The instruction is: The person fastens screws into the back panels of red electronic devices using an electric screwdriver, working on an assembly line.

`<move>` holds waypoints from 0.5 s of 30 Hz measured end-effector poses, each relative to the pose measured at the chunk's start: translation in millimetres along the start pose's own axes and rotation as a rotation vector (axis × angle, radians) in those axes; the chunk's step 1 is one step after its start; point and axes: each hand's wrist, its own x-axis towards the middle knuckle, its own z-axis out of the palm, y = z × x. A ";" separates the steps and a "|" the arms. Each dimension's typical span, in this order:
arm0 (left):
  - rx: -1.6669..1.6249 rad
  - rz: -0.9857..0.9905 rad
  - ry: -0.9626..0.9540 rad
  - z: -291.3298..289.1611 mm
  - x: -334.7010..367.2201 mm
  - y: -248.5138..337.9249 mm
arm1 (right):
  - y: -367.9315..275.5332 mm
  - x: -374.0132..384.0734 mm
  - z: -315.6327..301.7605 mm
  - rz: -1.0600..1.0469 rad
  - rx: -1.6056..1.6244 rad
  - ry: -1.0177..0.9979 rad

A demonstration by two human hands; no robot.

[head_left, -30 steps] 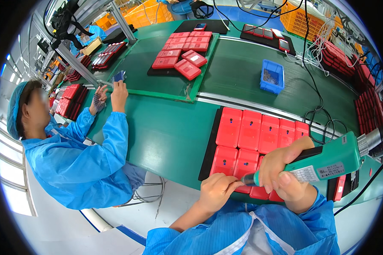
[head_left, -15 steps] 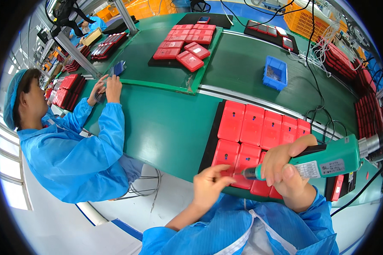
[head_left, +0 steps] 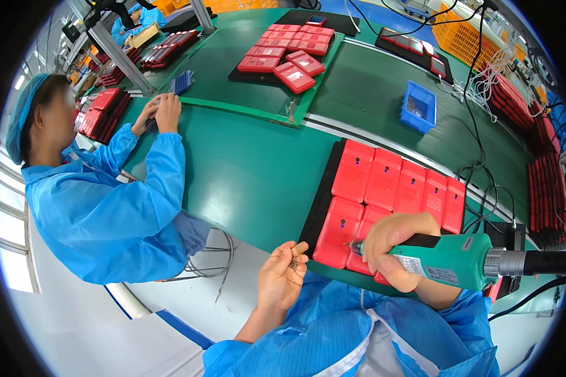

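Note:
My right hand (head_left: 393,248) is wrapped round a green electric screwdriver (head_left: 449,261), whose black nose points left. Its tip is over the near row of red plastic cases (head_left: 338,232), close to the left-hand ones; I cannot tell whether it touches. The cases lie in two rows on a black mat (head_left: 314,229), each of the visible ones with small dark holes. My left hand (head_left: 283,276) is turned palm up off the mat's near left corner, fingers curled round several small screws (head_left: 294,262). Part of the near row is hidden behind my right hand.
Beyond the cases a blue bin (head_left: 418,107) of small parts stands on the green belt. More red cases (head_left: 289,53) are piled further back. Black cables (head_left: 484,157) hang at the right. A co-worker in blue (head_left: 107,207) works at the left, hands over the bench.
My left hand has drawn back left and turned palm up, showing the screws. The screwdriver has swung to point more level, its tip slightly higher and further left. The view has shifted a little.

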 end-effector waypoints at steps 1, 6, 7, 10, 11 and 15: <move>0.007 0.012 -0.013 -0.5 -0.3 -0.4 | 0.1 0.4 0.4 0.002 0.001 -0.004; 0.071 0.002 -0.073 -2.7 -2.0 -3.6 | 2.3 -0.9 4.6 0.022 -0.024 0.034; 0.060 -0.036 -0.115 -5.5 -1.5 -4.4 | 2.3 -0.3 4.2 0.023 -0.022 0.032; 0.083 -0.092 -0.160 -6.6 -2.0 -6.6 | 2.2 0.5 3.5 0.044 -0.103 -0.052; 0.118 -0.110 -0.164 -5.9 -2.4 -7.4 | 3.0 -0.5 6.0 0.036 -0.105 -0.010; 0.203 -0.155 -0.146 4.0 -4.0 -7.8 | 4.4 -1.1 8.8 0.022 -0.157 0.036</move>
